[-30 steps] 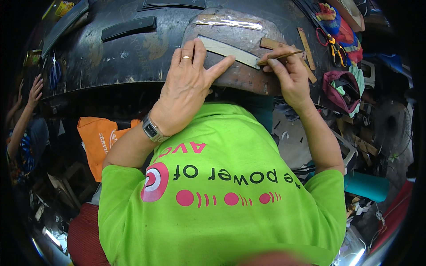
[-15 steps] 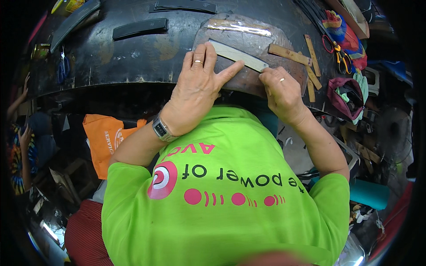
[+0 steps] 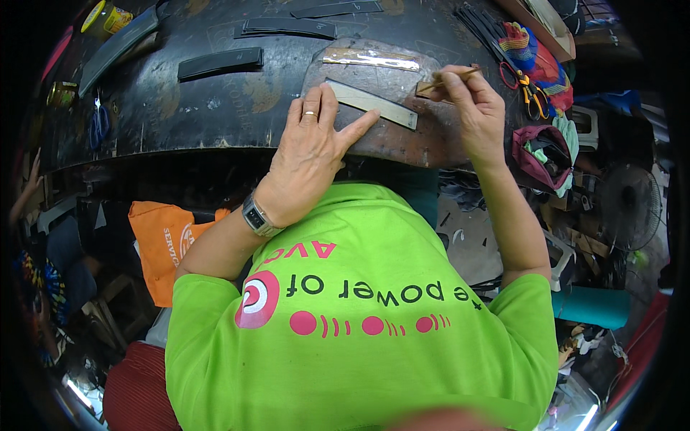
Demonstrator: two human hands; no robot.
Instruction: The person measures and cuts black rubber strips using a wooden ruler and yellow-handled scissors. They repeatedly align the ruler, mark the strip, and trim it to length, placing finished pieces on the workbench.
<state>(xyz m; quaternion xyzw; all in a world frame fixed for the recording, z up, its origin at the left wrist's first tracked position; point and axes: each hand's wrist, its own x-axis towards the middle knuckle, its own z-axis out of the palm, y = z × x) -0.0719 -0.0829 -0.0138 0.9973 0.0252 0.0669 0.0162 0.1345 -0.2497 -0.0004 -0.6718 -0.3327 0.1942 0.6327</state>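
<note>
My left hand (image 3: pixel 305 154), wearing a ring and a wristwatch, lies with fingers spread over a pale flat strip (image 3: pixel 374 106) with a dark edge. Its fingertips and thumb press the strip onto a worn brownish board (image 3: pixel 338 75). To the right, my right hand (image 3: pixel 480 115) is raised and pinches a thin brown strip (image 3: pixel 468 73) between thumb and fingers. Below it, partly hidden by that hand, a flat brown piece (image 3: pixel 425 90) rests on the board. Beyond the pale strip lies a shiny, clear-covered brown strip (image 3: pixel 370 59).
Black strips (image 3: pixel 219 65) lie in stacks across the dark table (image 3: pixel 165 129). Blue-handled scissors (image 3: pixel 98 126) and a yellow-lidded jar (image 3: pixel 108 18) are at left. Orange-handled scissors (image 3: pixel 535 97), a maroon pouch (image 3: pixel 543 154) and colourful cloth (image 3: pixel 543 61) sit at right.
My right hand has left the pale strip's right end, moved up and right, and taken hold of a thin brown strip. My left hand stays on the pale strip.
</note>
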